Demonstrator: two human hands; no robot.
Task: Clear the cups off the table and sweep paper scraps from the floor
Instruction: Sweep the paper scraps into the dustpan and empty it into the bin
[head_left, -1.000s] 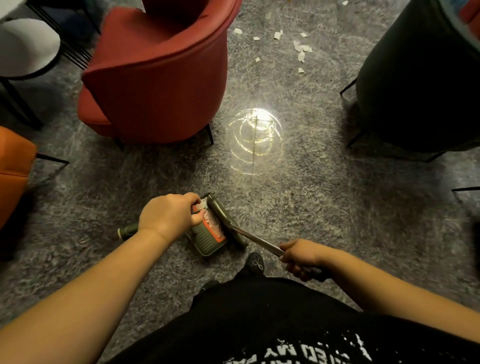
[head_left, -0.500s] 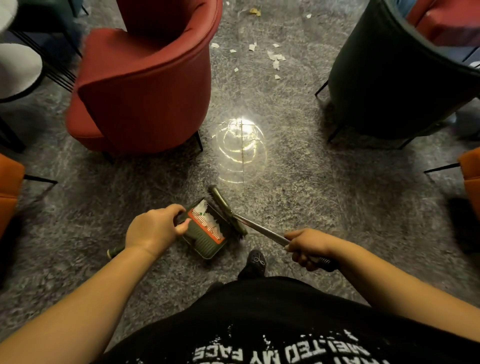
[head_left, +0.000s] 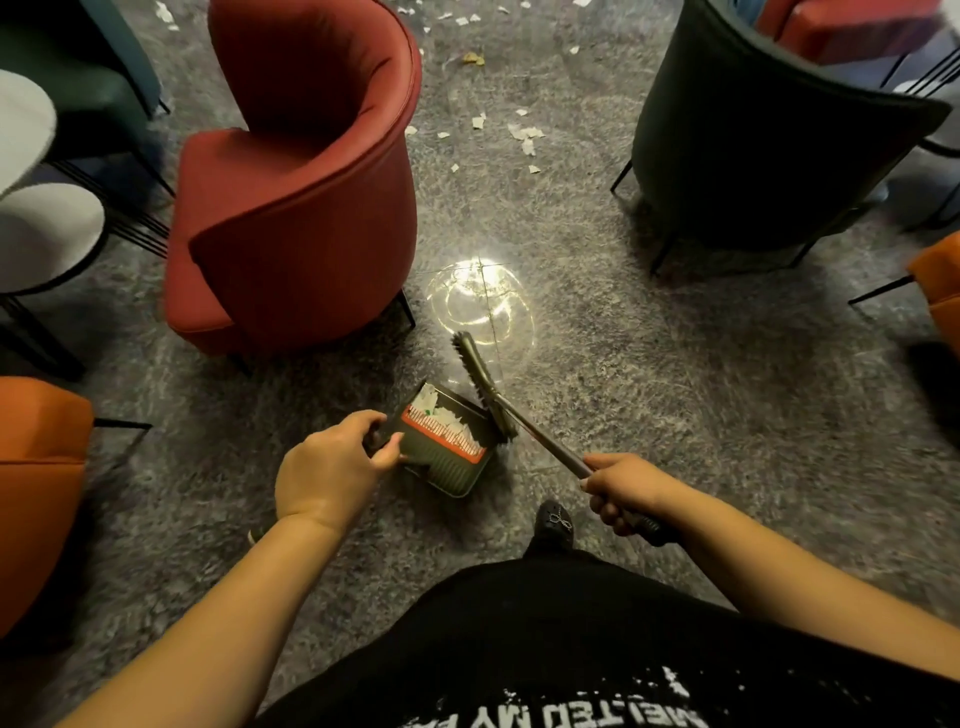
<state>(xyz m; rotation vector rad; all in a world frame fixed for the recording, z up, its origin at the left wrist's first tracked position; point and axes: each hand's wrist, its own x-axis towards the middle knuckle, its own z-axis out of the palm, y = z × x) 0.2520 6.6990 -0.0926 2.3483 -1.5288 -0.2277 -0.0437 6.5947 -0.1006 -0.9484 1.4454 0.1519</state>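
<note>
Left hand (head_left: 332, 470) grips the dustpan (head_left: 448, 451) (scraps (head_left: 441, 415) inside); right hand (head_left: 626, 491) clenches the broom (head_left: 493, 395) just right of it.

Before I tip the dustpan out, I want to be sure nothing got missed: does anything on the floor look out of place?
Yes. White paper scraps lie scattered on the floor between the red chair and the dark chair, beyond the dustpan and broom.

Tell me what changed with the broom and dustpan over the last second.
The broom head has swung up and away from the dustpan mouth, toward the light reflection. The left hand still grips the dustpan, the right hand the broom handle; scraps remain in the pan.
</note>
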